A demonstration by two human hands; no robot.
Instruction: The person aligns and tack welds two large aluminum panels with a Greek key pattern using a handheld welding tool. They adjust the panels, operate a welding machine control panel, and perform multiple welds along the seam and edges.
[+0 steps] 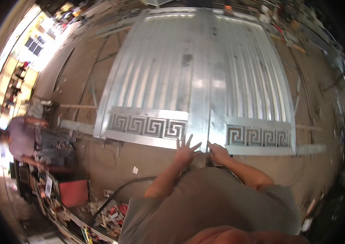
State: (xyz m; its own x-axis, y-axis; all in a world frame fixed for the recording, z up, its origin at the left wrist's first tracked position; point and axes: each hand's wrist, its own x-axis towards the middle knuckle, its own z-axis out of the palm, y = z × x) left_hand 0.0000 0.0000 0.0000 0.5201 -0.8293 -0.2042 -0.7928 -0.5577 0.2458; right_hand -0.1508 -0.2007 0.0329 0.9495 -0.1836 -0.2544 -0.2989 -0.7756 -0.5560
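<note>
one silvery gate [199,83] (ribbed, fretwork-trimmed)

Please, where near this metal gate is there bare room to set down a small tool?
Mostly bare floor lies between the metal gate and the red panel, around a small white scrap. The gate's flat centre strip, beyond the left hand and right hand, also looks free. Clutter crowds the lower left, beside that panel.

The gate [199,93] lies before the person, its 2 panels side by side. The left hand [186,153] and right hand [220,154] are at its near edge. Left of it is 1 co-worker [22,138]; between, a paper scrap [135,170] lies on the floor [103,166].
</note>
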